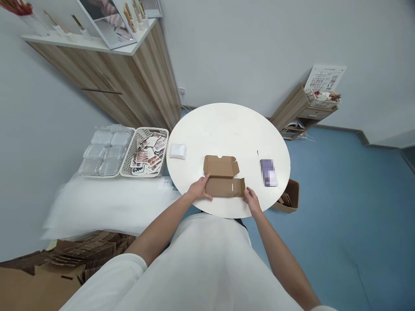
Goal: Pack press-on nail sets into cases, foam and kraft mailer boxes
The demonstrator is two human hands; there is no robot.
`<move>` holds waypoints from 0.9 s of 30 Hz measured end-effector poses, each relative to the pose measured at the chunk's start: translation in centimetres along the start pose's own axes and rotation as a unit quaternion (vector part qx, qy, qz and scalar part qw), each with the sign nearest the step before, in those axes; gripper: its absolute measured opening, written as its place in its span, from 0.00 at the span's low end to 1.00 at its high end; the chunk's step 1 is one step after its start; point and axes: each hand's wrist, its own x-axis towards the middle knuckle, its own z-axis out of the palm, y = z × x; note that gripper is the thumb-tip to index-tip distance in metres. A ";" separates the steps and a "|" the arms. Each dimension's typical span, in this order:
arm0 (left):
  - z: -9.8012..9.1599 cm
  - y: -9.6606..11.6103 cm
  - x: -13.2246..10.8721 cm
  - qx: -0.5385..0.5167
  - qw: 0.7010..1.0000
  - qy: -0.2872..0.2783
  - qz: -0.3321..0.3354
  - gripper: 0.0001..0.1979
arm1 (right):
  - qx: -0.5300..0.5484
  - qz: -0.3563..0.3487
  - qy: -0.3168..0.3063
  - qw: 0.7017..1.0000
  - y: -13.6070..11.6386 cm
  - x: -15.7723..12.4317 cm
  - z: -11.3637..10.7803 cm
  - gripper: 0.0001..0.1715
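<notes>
A small brown cardboard mailer box [223, 177] lies open on the round white table [227, 125], its lid flap folded back toward the far side. My left hand [200, 189] grips the box's left end, thumb on the near edge and fingers curled at the corner. My right hand [251, 199] pinches the box's right near corner. A small clear plastic case [178, 150] lies on the table's left side. A blurred purple and white item [269, 172] lies at the right.
Left of the table, a white basket [147, 152] holds several printed cards beside a tray of clear plastic cases [103, 150]. Flat cardboard blanks [87, 252] are stacked at lower left. A cardboard box [288, 198] stands on the blue floor, with wooden cabinets [129, 77] behind.
</notes>
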 end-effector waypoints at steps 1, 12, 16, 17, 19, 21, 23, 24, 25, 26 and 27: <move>0.1 0.0 0.0 -0.006 1.000 0.003 0.002 0.61 | 0.017 0.003 0.001 1.000 0.0 0.1 0.1 0.37; 1.1 0.3 0.0 -0.032 0.999 0.024 0.011 0.60 | -0.143 -0.057 -0.029 0.988 -1.9 0.8 2.1 0.32; 1.4 0.5 -0.2 -0.037 0.999 0.033 0.015 0.61 | -0.310 -0.081 -0.007 0.947 -2.7 1.0 2.5 0.25; 1.5 0.5 -0.2 -0.038 0.999 0.034 0.017 0.61 | -0.343 -0.085 -0.008 0.936 -2.8 1.1 2.5 0.23; 1.5 0.5 -0.2 -0.038 0.998 0.036 0.021 0.60 | -0.392 -0.092 -0.014 0.915 -3.0 1.1 2.8 0.16; 1.6 0.5 -0.2 -0.038 0.998 0.037 0.025 0.60 | -0.430 -0.101 -0.018 0.897 -3.0 1.2 3.1 0.11; 1.6 0.5 -0.2 -0.039 0.998 0.035 0.027 0.60 | -0.462 -0.110 -0.018 0.880 -3.0 1.1 3.4 0.08; 1.6 0.6 -0.2 -0.040 0.998 0.031 0.026 0.60 | -0.475 -0.115 -0.016 0.872 -2.9 1.1 3.5 0.07; 1.6 0.6 -0.2 -0.041 0.999 0.027 0.024 0.60 | -0.487 -0.121 -0.014 0.865 -2.9 1.1 3.7 0.07; 1.5 0.7 -0.2 -0.042 0.999 0.021 0.020 0.60 | -0.497 -0.127 -0.013 0.858 -2.9 1.1 3.8 0.07; 1.5 0.8 -0.3 -0.043 0.999 0.016 0.015 0.60 | -0.505 -0.131 -0.011 0.853 -2.8 1.1 4.0 0.08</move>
